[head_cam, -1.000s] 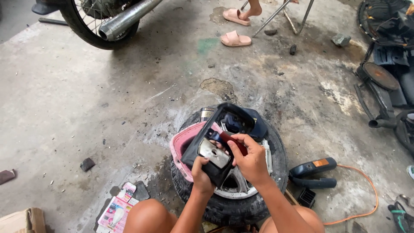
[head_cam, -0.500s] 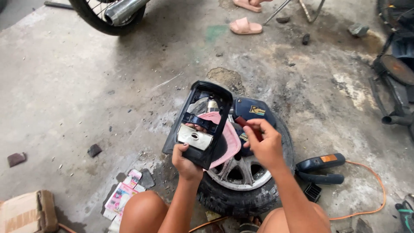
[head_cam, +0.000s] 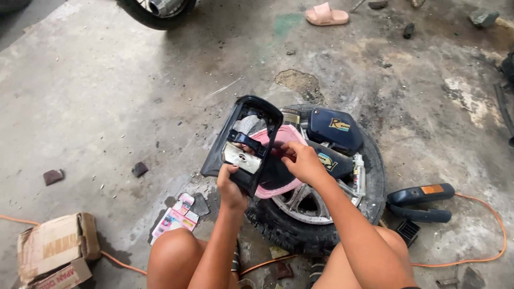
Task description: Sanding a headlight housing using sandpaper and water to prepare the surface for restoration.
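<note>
While it is held tilted above the wheel, the black plastic tray-shaped cover with a shiny metal plate (head_cam: 243, 143) fixed inside sits between both hands, its open side facing the camera. The left hand (head_cam: 231, 184) grips its lower edge, fingers (head_cam: 224, 172) clamped on the rim by the metal plate. The right hand (head_cam: 302, 160) reaches in from the other side, its fingers (head_cam: 284, 151) pinched together at the cover's inner edge, though what they pinch is too small to tell. Just behind the cover lies a pink plastic piece (head_cam: 278, 179), resting on a small knobby black tyre with a silver spoked rim (head_cam: 310, 214) that lies flat on the floor. On the tyre too are a dark blue glossy body panel (head_cam: 334, 128) and a small white bottle (head_cam: 358, 175). Bare knees frame the lower edge of the view. To the right of the tyre, a dark blue tool with an orange patch (head_cam: 420, 200) lies on the floor, with an orange cable (head_cam: 492, 230) looping round it. To the left lie a pink and white printed packet (head_cam: 174, 217) and a torn brown cardboard box (head_cam: 53, 251). Far off on the stained grey concrete floor (head_cam: 107, 96) rests a pink rubber sandal (head_cam: 326, 14).
</note>
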